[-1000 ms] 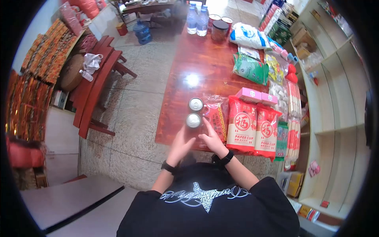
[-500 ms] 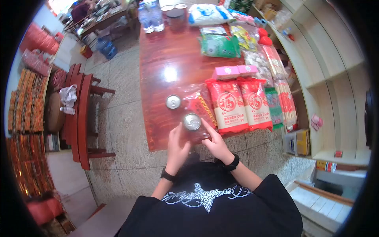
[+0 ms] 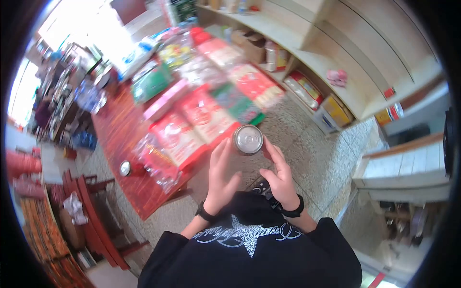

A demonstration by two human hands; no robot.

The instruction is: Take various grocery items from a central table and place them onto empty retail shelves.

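Note:
Between my two hands I hold up a drink can (image 3: 248,139), its silver lid and pull tab facing me. My left hand (image 3: 222,175) presses its fingertips to the can's left side, and my right hand (image 3: 279,173) grips the right side. The can is over the floor, just off the table's edge. A second can (image 3: 126,168) stands on the red wooden table (image 3: 108,137). Beside it lies a clear plastic packet with red contents (image 3: 157,161). Red-and-white paper cup packs (image 3: 175,139) lie along the table edge nearest me.
A shelving unit (image 3: 307,53) runs along the right, with a yellow-and-white box (image 3: 336,114) on its lowest level. A pink item (image 3: 337,78) lies on a shelf. Wooden benches (image 3: 93,218) stand at the lower left. Green and pink packages (image 3: 151,82) cover the table's far part.
My view has turned right, so the table now lies to the left. Both hands have carried the can off the table side toward the shelves. The second can stayed on the table.

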